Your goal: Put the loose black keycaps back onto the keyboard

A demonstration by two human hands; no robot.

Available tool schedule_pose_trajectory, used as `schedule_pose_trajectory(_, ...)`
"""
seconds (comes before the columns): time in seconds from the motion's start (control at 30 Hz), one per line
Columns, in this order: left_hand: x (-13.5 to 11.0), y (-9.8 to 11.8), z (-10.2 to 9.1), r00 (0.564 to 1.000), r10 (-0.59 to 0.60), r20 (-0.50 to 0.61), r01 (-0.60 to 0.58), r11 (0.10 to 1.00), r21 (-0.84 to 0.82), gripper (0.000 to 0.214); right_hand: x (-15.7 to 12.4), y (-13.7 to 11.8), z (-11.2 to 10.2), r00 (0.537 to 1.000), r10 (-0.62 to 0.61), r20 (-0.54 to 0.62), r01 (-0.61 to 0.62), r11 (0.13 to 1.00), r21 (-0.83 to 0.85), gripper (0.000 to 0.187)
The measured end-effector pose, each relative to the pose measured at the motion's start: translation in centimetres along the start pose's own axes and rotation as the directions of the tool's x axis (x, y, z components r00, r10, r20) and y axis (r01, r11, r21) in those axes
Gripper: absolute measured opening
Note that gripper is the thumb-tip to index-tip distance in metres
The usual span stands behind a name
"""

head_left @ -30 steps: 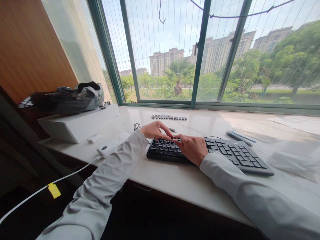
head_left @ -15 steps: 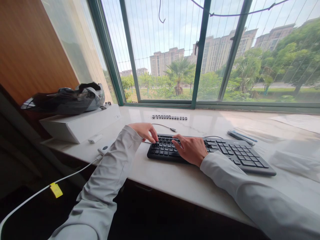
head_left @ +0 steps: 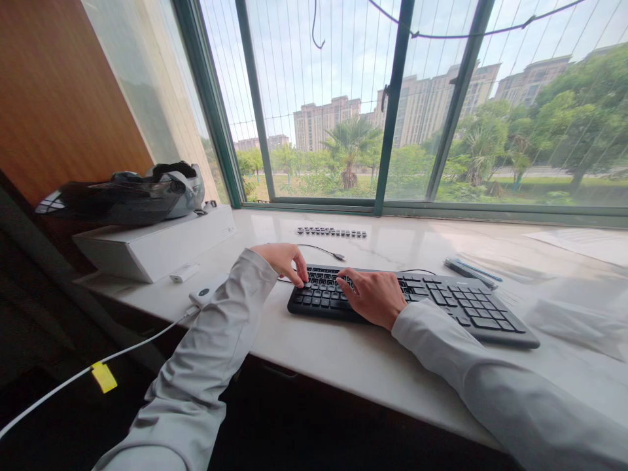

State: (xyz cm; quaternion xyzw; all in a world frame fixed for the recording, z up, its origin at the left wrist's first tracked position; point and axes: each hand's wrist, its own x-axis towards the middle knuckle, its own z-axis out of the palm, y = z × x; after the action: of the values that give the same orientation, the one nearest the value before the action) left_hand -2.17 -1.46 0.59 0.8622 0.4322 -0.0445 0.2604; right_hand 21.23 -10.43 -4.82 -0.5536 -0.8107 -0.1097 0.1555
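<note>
While the keyboard is set on the counter, its left end is touched by the nearly closed left hand, its middle by the half-open right hand; anything held is indiscernible.

Daylight falls through a wide green-framed window along the far side, apartment blocks and trees showing beyond it; a pale, veined counter runs beneath, dark below its near edge, and a brown wood-grained panel rises on the left
</note>
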Motion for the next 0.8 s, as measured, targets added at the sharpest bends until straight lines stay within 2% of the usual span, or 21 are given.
schedule_pose_trajectory(0.27, -0.06, -0.03, -0.04, 0.998, -0.040, 0.040, 0.041, 0.999, -0.023, 0.042, -0.03, 0.07, 0.04, 1.000, -0.004, 0.006, 0.004, 1.000, 0.012, 0.048)
schedule_pose_trajectory(0.8, -0.16, 0.04, -0.12, 0.999, -0.044, 0.014, 0.044, 0.999, -0.009, 0.041, -0.01, 0.09, 0.08, 1.000, -0.018, 0.015, 0.018, 1.000, -0.008, 0.049)
